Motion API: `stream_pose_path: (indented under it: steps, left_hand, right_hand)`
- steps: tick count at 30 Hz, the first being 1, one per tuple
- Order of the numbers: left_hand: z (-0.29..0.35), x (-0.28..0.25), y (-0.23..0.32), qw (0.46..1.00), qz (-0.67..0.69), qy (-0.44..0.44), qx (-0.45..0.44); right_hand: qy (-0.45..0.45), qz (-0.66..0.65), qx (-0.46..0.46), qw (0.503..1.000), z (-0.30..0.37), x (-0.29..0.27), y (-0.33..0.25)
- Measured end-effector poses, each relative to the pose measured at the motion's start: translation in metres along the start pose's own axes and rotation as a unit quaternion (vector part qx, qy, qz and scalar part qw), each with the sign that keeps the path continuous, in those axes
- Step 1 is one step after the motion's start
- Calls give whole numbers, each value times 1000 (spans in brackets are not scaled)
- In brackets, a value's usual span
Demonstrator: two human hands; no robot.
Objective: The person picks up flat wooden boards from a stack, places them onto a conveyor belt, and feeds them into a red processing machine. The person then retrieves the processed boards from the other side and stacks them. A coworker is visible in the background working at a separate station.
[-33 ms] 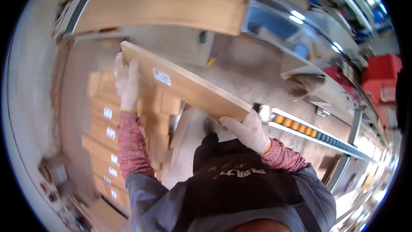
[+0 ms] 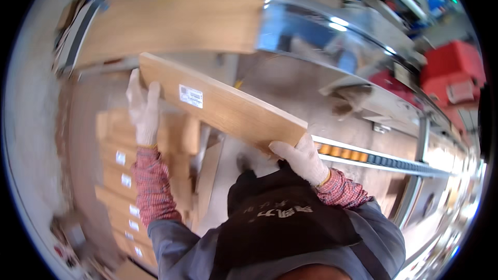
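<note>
The left hand (image 2: 143, 109) and right hand (image 2: 300, 159), both gloved, grip opposite ends of a wooden board (image 2: 228, 108), held up in front of the body. Compared with the earlier frame, its face is turned more fully into view, and the surroundings have mostly shifted leftward. Its long axis slants from upper left to lower right, with the white label (image 2: 191, 96) facing the wearer. Stacked boards (image 2: 111, 168) lie below the left forearm; a roller conveyor (image 2: 363, 156) begins beside the right hand. Beyond is a wood-coloured counter (image 2: 197, 15).
</note>
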State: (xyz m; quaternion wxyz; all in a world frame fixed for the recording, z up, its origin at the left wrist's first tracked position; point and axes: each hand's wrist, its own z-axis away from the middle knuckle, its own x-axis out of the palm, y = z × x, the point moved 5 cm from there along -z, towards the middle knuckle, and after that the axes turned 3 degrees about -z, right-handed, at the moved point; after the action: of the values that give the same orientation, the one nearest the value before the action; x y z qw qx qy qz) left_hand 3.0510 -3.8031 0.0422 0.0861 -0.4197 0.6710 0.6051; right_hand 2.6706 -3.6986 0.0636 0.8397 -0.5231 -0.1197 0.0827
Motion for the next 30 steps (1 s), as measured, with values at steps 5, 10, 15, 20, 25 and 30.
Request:
stream_pose_path:
  steps: [5, 10, 15, 20, 25, 30]
  left_hand:
    - [-8, 109, 144, 931, -165, -63, 320]
    - [11, 235, 247, 876, -180, -203, 399]
    - [29, 289, 295, 845, -206, -159, 467]
    - [43, 327, 328, 841, -206, -142, 479]
    - [48, 349, 357, 836, -209, -142, 488]
    - [45, 356, 358, 848, -190, -200, 452]
  right_hand:
    - [50, -211, -102, 971, 18, -173, -10]
    - [69, -329, -55, 940, 22, -334, 25]
    - [154, -551, -69, 817, 35, -368, 43]
    - [137, -471, 16, 871, 23, -334, 18]
    - [-44, -498, -119, 858, -47, -350, -9]
    - [189, -430, -30, 883, -81, -369, -19]
